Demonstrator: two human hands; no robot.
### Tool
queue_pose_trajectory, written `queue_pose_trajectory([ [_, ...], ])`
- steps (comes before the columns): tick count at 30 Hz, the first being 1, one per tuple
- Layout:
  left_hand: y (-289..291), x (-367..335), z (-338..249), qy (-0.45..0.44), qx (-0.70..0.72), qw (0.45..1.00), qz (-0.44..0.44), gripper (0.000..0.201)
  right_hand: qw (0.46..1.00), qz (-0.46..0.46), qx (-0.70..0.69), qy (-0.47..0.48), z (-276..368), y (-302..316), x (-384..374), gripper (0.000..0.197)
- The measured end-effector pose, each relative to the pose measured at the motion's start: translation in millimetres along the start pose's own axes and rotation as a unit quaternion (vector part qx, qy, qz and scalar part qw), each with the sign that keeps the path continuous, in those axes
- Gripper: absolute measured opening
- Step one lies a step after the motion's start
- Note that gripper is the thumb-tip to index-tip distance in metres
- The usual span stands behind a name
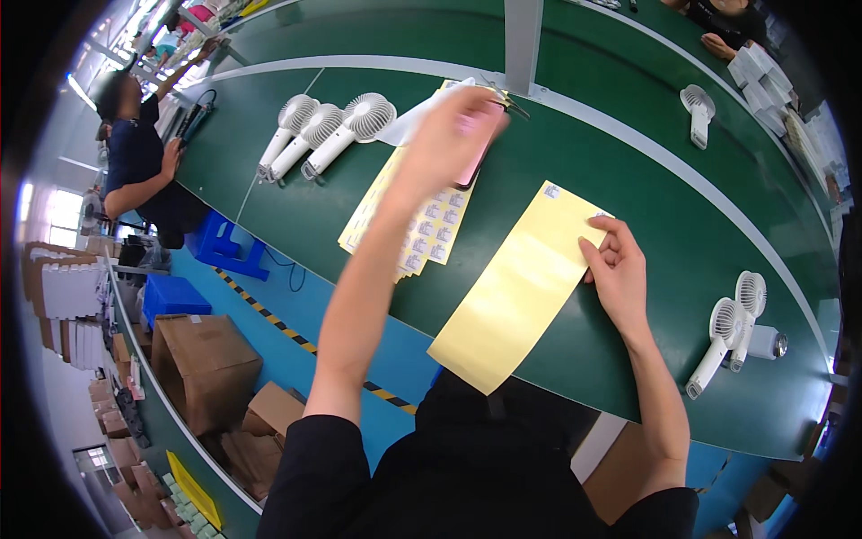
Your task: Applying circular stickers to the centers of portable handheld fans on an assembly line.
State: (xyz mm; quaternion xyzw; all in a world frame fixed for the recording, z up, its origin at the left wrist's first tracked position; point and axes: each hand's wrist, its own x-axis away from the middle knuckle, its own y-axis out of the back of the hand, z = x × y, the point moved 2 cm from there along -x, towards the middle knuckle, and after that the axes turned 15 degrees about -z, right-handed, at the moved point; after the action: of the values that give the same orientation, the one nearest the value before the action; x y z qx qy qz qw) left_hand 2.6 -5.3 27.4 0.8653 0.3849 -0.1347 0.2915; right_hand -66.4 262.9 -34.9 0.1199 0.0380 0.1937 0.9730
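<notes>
My right hand (618, 269) has its thumb and forefinger closed at the upper right edge of a yellow label backing sheet (516, 287). That sheet is mostly bare, with a small printed label left at its top left corner. Smeared by motion, my left hand (444, 148) is above a pink flat phone-like thing (480, 148) with a dark edge; whether it grips anything is hidden. Beneath my left forearm lie stacked sheets of printed labels (435, 225), and a white sheet (409, 124) sticks out beside the hand.
White handheld fans (341, 135) lie in groups at the far left and near right (723, 337), with a single fan (698, 115) at the far right. A can (766, 342) stands by the right fans. A metal post (522, 45) rises behind. Another person (139, 148) works at left.
</notes>
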Motion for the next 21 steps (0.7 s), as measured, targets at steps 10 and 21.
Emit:
queue_pose_trajectory([
  [10,150,36,138,-0.007,-0.480,0.874,-0.075,0.051,0.981,-0.027,0.158,0.108,16,-16,-14,0.034],
  [21,60,55,-20,0.084,-0.126,0.983,-0.105,0.053,0.989,0.049,-0.142,0.018,28,-23,14,0.025],
])
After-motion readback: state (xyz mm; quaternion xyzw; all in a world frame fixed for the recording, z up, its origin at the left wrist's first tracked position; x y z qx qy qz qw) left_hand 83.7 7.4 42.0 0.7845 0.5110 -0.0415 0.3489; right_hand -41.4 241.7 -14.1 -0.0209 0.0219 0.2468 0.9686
